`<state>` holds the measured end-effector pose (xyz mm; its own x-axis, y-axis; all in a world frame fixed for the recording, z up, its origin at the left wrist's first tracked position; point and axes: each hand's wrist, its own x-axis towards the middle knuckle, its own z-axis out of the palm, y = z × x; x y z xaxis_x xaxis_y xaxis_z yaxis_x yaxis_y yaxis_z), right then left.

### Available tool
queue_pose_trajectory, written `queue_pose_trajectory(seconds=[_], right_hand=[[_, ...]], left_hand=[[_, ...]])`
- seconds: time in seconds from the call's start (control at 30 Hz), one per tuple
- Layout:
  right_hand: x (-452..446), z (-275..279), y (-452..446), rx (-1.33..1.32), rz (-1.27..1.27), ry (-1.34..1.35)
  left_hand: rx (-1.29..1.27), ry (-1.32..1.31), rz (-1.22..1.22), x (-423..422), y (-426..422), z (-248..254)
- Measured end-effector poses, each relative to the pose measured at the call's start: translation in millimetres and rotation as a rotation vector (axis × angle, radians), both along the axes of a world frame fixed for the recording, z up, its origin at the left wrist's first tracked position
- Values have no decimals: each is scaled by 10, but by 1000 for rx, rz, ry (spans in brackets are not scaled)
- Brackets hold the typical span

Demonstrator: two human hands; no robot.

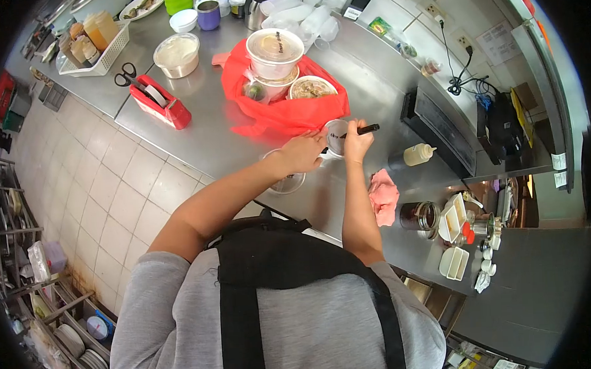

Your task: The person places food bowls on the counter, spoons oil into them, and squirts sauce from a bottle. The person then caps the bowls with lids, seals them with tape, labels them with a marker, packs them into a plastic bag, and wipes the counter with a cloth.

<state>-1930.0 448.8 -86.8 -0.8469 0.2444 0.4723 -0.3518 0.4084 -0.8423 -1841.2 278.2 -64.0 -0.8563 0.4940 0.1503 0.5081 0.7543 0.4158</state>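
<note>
My right hand (357,142) is closed around a black marker (368,129), its tip over the lid of a small clear container (335,138) that bears dark writing. At that container's left side rests my left hand (302,151), with a small black item (324,150), perhaps the marker's cap, at its fingers. Below my left wrist lies another clear round lid or container (287,183), partly hidden by the forearm. Just beyond my hands, a red plastic bag (286,121) is spread open around stacked lidded tubs (275,53) and a tub of food (312,88).
A red tape dispenser (160,104) with scissors and a lidded tub (176,56) stand left of the bag. To the right are a pink cloth (383,197), a squeeze bottle (419,154), a jar (420,216) and a black tray (438,132). Clear cups lie at the back.
</note>
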Motion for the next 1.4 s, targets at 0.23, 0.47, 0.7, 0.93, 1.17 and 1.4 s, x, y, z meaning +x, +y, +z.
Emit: queue_pose_trajectory(seconds=[0.23, 0.47, 0.7, 0.93, 1.17, 1.4], right_hand=[[25, 23, -13, 37, 8, -59], [26, 34, -58, -23, -55, 27], [40, 38, -56, -51, -117, 36], [28, 18, -44, 88, -144, 59], [-1, -55, -14, 31, -204, 58], [16, -39, -45, -49, -221, 9]], left_hand=[[-6, -42, -14, -1, -10, 72], [-1, -70, -23, -10, -22, 98], [20, -59, -21, -9, -24, 59], [26, 0, -15, 8, -28, 19], [41, 12, -6, 11, -21, -27], [15, 3, 5, 10, -8, -38]])
